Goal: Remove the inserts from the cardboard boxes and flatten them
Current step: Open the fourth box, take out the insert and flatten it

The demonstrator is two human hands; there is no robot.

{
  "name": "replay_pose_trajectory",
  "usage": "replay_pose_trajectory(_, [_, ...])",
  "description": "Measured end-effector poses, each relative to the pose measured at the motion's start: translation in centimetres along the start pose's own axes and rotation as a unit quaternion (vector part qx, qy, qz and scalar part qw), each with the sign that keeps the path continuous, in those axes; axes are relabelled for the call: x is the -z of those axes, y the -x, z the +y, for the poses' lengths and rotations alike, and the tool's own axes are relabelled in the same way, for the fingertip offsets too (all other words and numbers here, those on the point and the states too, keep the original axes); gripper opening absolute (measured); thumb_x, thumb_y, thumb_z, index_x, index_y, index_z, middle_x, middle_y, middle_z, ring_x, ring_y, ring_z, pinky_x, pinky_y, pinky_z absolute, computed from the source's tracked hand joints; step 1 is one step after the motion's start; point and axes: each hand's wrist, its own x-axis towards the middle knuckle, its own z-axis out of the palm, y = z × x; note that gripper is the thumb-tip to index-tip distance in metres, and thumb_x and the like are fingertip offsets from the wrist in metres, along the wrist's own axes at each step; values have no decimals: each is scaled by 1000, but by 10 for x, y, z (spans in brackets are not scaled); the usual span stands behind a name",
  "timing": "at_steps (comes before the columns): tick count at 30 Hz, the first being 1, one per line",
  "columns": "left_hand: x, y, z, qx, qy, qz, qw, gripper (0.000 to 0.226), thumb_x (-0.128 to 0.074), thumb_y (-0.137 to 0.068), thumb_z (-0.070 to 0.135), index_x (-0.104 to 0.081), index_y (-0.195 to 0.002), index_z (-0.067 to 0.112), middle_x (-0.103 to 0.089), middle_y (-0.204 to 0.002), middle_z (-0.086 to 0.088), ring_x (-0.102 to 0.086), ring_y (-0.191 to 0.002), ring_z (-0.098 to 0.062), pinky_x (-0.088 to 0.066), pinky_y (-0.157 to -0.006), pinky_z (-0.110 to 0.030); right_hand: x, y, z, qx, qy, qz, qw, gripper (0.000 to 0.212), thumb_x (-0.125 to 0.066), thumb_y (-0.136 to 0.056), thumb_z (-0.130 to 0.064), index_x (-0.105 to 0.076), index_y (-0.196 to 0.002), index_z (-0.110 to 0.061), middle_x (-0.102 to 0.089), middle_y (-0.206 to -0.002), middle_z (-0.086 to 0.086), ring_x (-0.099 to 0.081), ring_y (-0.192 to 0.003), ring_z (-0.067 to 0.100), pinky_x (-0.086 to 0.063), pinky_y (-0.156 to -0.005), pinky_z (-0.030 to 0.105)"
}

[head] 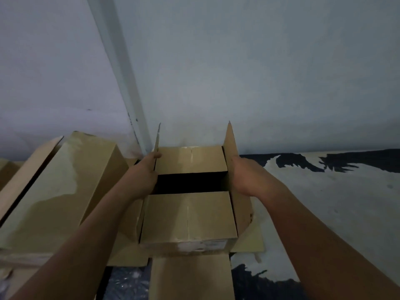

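Note:
A brown cardboard box (188, 215) stands on the floor in front of me, its two inner flaps folded nearly flat with a dark gap between them. The left side flap (157, 139) and right side flap (230, 144) stand upright. My left hand (145, 176) grips the left flap, thumb on its inner face. My right hand (244, 174) rests against the right flap from outside; its fingers are hidden behind the cardboard. No insert shows through the dark gap.
A larger cardboard box (65, 191) lies tilted at my left, another edge behind it. Flat cardboard (190, 276) lies under and in front of the box. The floor (335, 202) at right is pale with dark patches. A grey wall corner (134, 109) rises behind.

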Motion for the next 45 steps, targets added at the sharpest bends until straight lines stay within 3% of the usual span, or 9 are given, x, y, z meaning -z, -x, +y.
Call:
replay_pose_trajectory(4, [-9, 9, 20, -16, 85, 41, 995, 47, -43, -96, 8, -34, -141, 17, -53, -76, -2, -47, -52, -12, -35, -37, -14, 13, 2, 35, -12, 3, 41, 999, 38, -47, -89, 2, -45, -127, -3, -57, -115, 14, -54, -89, 23, -41, -70, 30])
replay_pose_trajectory(9, [-33, 8, 44, 4, 155, 48, 987, 46, -38, -98, 7, -36, -140, 23, -46, -62, -3, -35, -42, -11, -31, -38, -24, 25, 1, 77, -25, 17, 70, 997, 47, -48, -89, 1, -42, -135, -5, -54, -129, 15, -56, -111, 30, -47, -87, 37])
replay_pose_trajectory(22, [-76, 13, 82, 24, 216, 88, 972, 50, -37, -96, 7, -36, -141, 28, -54, -82, -10, -45, -60, -23, -40, -56, -33, 31, -1, 139, -19, -23, 114, 993, 56, -47, -89, -1, -41, -140, -21, -57, -127, 11, -57, -109, 29, -51, -86, 41])
replay_pose_trajectory(26, [-79, 17, 80, 40, 114, 87, 989, 53, -40, -96, 7, -32, -146, 22, -55, -124, -11, -60, -83, -25, -52, -74, -38, 34, -5, 154, -33, 65, 101, 992, 42, -47, -87, -1, -48, -128, -11, -50, -131, 12, -53, -112, 32, -49, -90, 44])
replay_pose_trajectory(29, [-79, 11, 74, 70, -29, 66, 995, 57, -42, -95, 11, -24, -149, 17, -38, -144, -15, -52, -102, -26, -46, -84, -34, 22, -3, 159, -73, 185, 80, 977, 47, -42, -88, -6, -39, -135, -7, -3, -158, 12, -3, -144, 43, -20, -111, 57])
replay_pose_trajectory(32, [-82, 8, 68, 105, -247, 56, 962, 53, -40, -91, 16, -30, -143, 18, -9, -156, -15, -19, -138, -43, -25, -111, -53, 2, -6, 167, -66, 248, 74, 964, 59, -38, -96, -27, -23, -147, -2, 14, -159, 11, 21, -142, 39, 8, -113, 60])
replay_pose_trajectory(35, [-99, 10, 64, 109, -348, 60, 929, 45, -38, -88, 17, -41, -133, 13, -9, -153, -16, -5, -140, -44, -10, -113, -57, -20, -12, 178, -82, 209, 46, 973, 74, -23, -97, -54, -11, -151, -3, 8, -160, 15, 15, -145, 36, 9, -114, 58])
replay_pose_trajectory(40, [-147, 12, 48, 142, -181, -28, 973, 44, -32, -99, 42, -40, -128, 10, -37, -136, -23, -37, -125, -40, -32, -103, -48, -61, -13, 196, -80, -8, -15, 997, 81, -29, -92, -64, -6, -153, -15, 2, -159, 18, -1, -146, 37, -11, -117, 52])
replay_pose_trajectory(45, [-175, 12, 40, 131, -14, 9, 991, 43, -29, -101, 38, -32, -134, 11, -41, -136, -24, -45, -120, -40, -39, -96, -43, -68, -13, 201, -50, -81, -32, 995, 69, -35, -95, -55, 0, -151, -35, 5, -160, 14, -3, -145, 41, -15, -115, 56])
